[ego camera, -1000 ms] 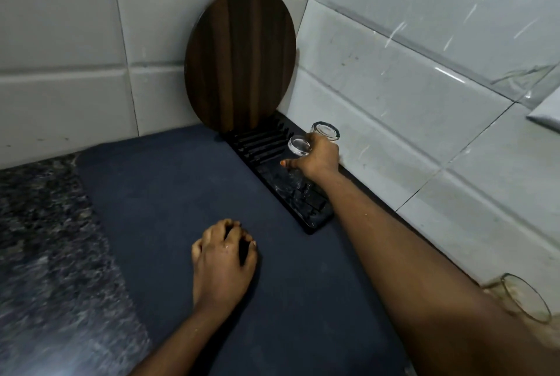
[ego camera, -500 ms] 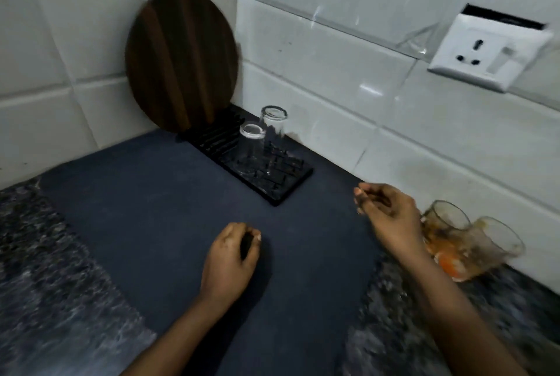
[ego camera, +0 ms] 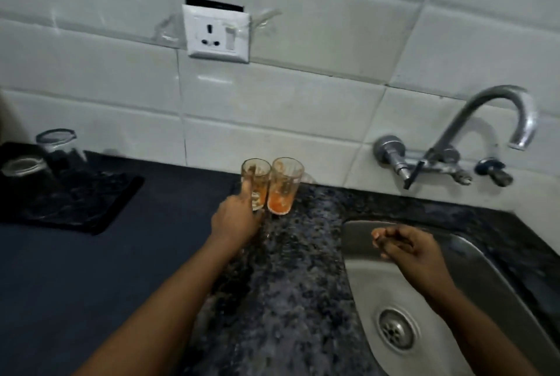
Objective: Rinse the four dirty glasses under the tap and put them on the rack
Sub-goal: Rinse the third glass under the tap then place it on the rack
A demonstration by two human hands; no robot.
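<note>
Two dirty glasses stand side by side on the speckled counter by the wall. The left dirty glass [ego camera: 257,184] has brown and orange residue, and my left hand [ego camera: 235,219] holds it with the thumb up its side. The right dirty glass [ego camera: 283,187] has orange dregs at its bottom and stands free. My right hand [ego camera: 403,247] hovers over the steel sink [ego camera: 454,300], fingers loosely curled, holding nothing. Two clean glasses [ego camera: 56,143] [ego camera: 22,171] stand upside down on the black rack [ego camera: 97,196] at the far left. The tap [ego camera: 521,121] arches over the sink; no water shows.
A dark blue mat [ego camera: 75,269] covers the counter under the rack. A white wall socket [ego camera: 216,33] sits above the dirty glasses. The tap's valves [ego camera: 424,163] stick out from the tiled wall. The sink drain [ego camera: 395,328] lies near the front.
The view has swung right from the rack to the sink. My left hand left the mat and reached the left dirty glass. My right hand moved over the sink.
</note>
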